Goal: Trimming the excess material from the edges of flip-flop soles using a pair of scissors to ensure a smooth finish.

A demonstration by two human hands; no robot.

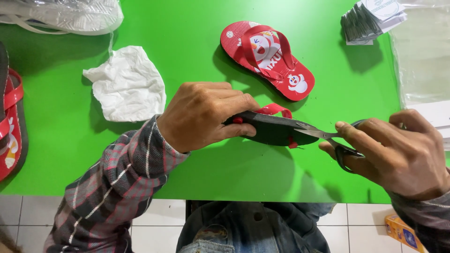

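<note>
Closest to the camera, a left forearm in a plaid flannel sleeve (117,182) reaches up over the near edge of the bright green tabletop (197,61). At its end the left hand (204,115) is curled around a small flip-flop turned on its side, dark sole outward (272,129), fingers pressed along the heel end and thumb underneath, holding it just above the green tabletop near its middle. A red strap (276,110) loops up behind the sole, and a small red plug shows at its lower edge.

Right of that sandal, the right hand (398,152) has its fingers through the dark loops of a pair of metal scissors (323,136). It is closed on the handles, index finger stretched along the top. The blade tips touch the toe end of the sole, right by the red plug; whether the blades are parted I cannot tell.

Beyond the held sandal, farther across the tabletop, lies its match, a red flip-flop with cartoon print (267,58), strap side up. Left of the held sandal sits a crumpled white paper wad (126,82). At the tabletop's left edge another red-strapped sandal (11,126) pokes in. A stack of small card tags (370,18) rests at the far right corner.
</note>
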